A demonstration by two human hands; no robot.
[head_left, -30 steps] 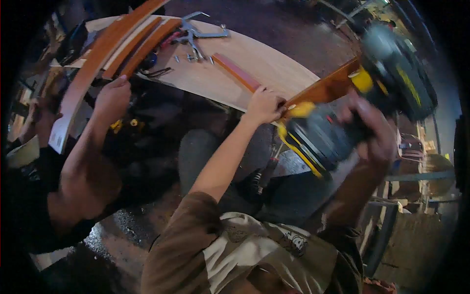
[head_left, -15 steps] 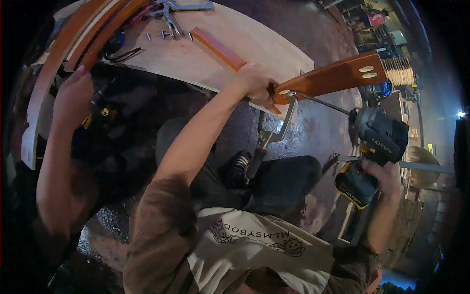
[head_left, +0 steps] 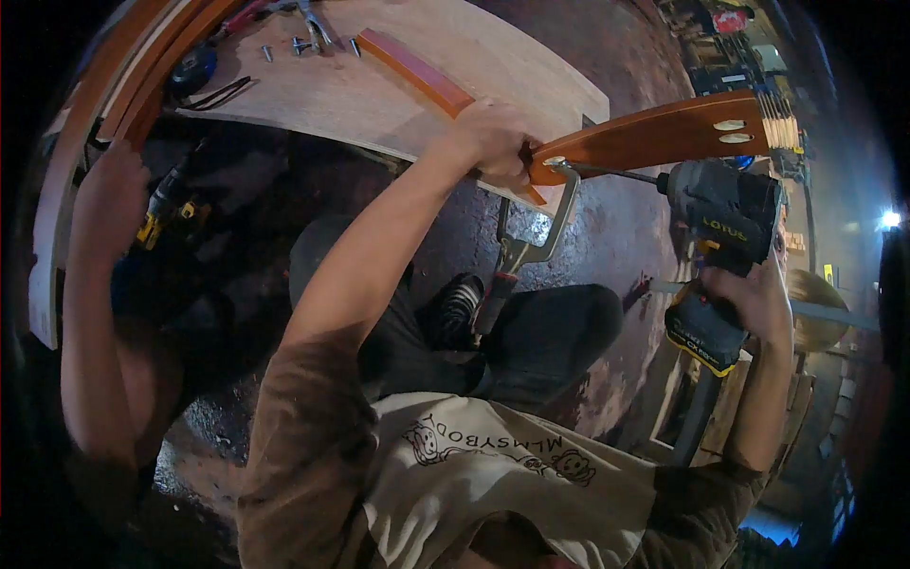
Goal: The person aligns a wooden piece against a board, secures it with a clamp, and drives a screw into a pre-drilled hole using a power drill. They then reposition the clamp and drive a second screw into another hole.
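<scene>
My right hand (head_left: 754, 296) is wrapped round the grip of a black cordless drill (head_left: 728, 213) marked LOTUS. Its long bit (head_left: 621, 174) runs left along a red-brown wooden board (head_left: 654, 135) to the board's near end; the tip's exact contact is hard to make out. At that end my left hand (head_left: 495, 142) closes over the joint between the board and a narrow red-brown wooden strip (head_left: 412, 71). A metal locking clamp (head_left: 545, 248) grips the same joint, its handle hanging down. Two oval pocket holes (head_left: 730, 124) show at the board's far end.
Under the strip is a pale plywood worktop (head_left: 512, 57) with several screws (head_left: 300, 45) and a second clamp (head_left: 318, 24). At left, another person's hand (head_left: 109, 204) holds a stack of wooden rails (head_left: 142, 71). A yellow-black drill (head_left: 166, 209) lies below.
The drill has swung upward, bringing its bit more nearly in line with the board. The view has shifted slightly, and my left hand keeps its hold at the joint.
</scene>
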